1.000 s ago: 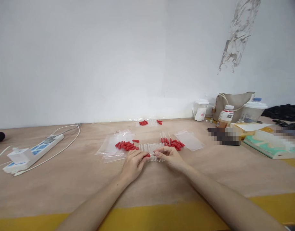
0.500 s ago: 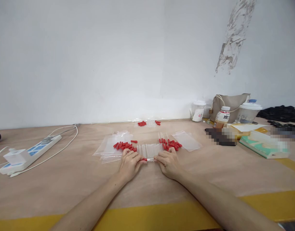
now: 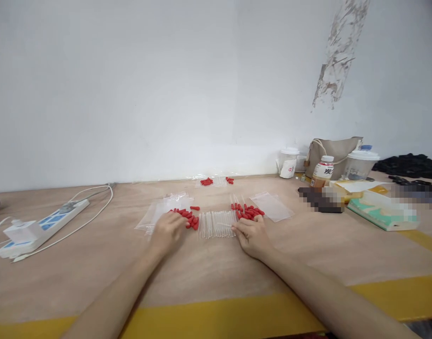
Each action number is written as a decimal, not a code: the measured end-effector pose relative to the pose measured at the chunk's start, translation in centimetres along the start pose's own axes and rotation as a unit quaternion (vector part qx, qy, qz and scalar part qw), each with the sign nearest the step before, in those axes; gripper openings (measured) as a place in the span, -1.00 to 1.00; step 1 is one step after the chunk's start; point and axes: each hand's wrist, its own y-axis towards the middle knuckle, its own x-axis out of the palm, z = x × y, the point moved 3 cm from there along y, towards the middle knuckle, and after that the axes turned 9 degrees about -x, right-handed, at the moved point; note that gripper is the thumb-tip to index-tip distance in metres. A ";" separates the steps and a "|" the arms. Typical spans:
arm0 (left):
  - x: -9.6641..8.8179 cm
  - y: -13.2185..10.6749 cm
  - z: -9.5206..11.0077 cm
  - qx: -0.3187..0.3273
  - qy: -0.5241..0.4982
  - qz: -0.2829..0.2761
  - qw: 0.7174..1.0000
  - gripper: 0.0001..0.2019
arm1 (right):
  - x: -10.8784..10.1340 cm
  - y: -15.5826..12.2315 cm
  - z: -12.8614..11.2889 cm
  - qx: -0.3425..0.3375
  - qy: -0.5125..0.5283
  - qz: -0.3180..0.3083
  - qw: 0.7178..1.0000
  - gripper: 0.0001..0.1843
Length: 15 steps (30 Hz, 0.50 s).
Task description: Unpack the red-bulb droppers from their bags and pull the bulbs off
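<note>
A row of clear glass tubes [image 3: 216,224] lies on the wooden table [image 3: 96,263] in front of me. To its left is a pile of red rubber caps [image 3: 190,218], partly on clear plastic bags [image 3: 156,213]. My left hand [image 3: 167,231] rests at this pile with its fingertips among the caps; the back of the hand hides the fingers. My right hand [image 3: 250,236] lies at the right end of the row, fingers curled and pinched at the tubes. Just beyond it are several tubes with red caps fitted [image 3: 247,211].
A white power strip [image 3: 39,228] with cables lies at the far left. An empty clear bag [image 3: 271,206] is right of the capped tubes; more red caps [image 3: 206,181] lie by the wall. Cups, a bottle [image 3: 322,172], a beige bag and a book [image 3: 381,215] crowd the right.
My left hand has left the middle of the tube row and moved left to the pile of red caps. My right hand has stayed at the row's right end.
</note>
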 end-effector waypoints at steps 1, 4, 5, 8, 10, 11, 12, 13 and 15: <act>-0.5 -0.1 -1.3 -0.054 -0.031 0.033 0.998 -0.76 | -0.1 0.0 0.5 0.034 -0.001 0.013 0.999 -0.67; -1.5 -0.5 -5.5 -0.265 -0.090 0.121 0.952 -0.76 | -0.2 0.0 2.1 0.142 -0.005 0.052 0.989 -0.66; -1.4 -0.7 -6.6 -0.317 -0.095 0.126 0.935 -0.74 | -0.2 0.1 2.5 0.170 -0.008 0.059 0.984 -0.67; -0.6 -0.6 -8.7 -0.405 -0.081 0.099 0.905 -0.69 | 0.2 0.5 3.3 0.223 -0.039 0.059 0.972 -0.69; 0.2 -0.5 -9.5 -0.429 -0.065 0.083 0.897 -0.67 | 0.4 0.8 3.5 0.228 -0.069 0.053 0.970 -0.70; 0.5 -0.4 -9.7 -0.435 -0.058 0.079 0.895 -0.66 | 0.5 1.0 3.5 0.222 -0.084 0.050 0.970 -0.70; 0.9 -0.3 -9.9 -0.436 -0.056 0.076 0.895 -0.65 | 0.7 1.1 3.5 0.211 -0.096 0.047 0.972 -0.71; 1.2 -0.2 -10.0 -0.431 -0.058 0.074 0.898 -0.64 | 0.8 1.1 3.5 0.199 -0.108 0.044 0.973 -0.71; 1.7 0.0 -10.0 -0.417 -0.062 0.072 0.904 -0.62 | 0.9 1.2 3.3 0.176 -0.130 0.040 0.975 -0.72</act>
